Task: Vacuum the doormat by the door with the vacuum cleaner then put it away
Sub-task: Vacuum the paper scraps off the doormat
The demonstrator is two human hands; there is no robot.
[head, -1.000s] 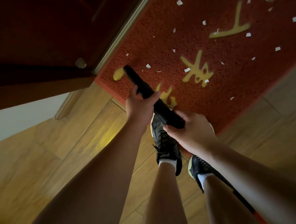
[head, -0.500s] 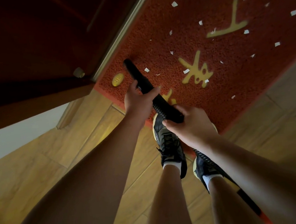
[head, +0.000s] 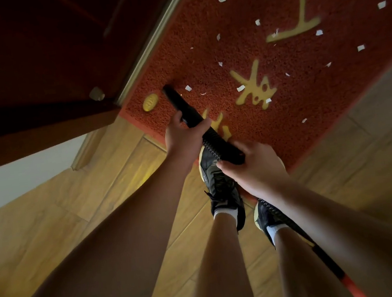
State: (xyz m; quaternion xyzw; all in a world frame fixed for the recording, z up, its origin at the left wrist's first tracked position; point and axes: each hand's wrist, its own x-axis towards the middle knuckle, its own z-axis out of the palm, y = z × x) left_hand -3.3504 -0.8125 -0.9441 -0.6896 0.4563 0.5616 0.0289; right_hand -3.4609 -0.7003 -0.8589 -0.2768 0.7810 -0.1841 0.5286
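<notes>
A red doormat (head: 269, 80) with yellow characters lies against the door threshold, with several white paper scraps (head: 188, 88) scattered over it. A black vacuum nozzle tube (head: 180, 104) slants down, and its tip touches the mat near the left corner. My left hand (head: 182, 135) grips the tube higher up the mat side. My right hand (head: 251, 165) grips the ribbed hose end closer to me. The black hose runs back under my right arm to a red part (head: 353, 287) at the bottom edge.
A dark wooden door (head: 34, 58) stands at the upper left, with a metal threshold strip (head: 148, 45) along the mat. My two feet in black shoes (head: 221, 185) stand on the wooden floor (head: 72, 219) at the mat's near edge. A white wall (head: 14, 177) is at left.
The nozzle tip has slid a little further up the mat toward the door. Both hands keep the same grip on the tube.
</notes>
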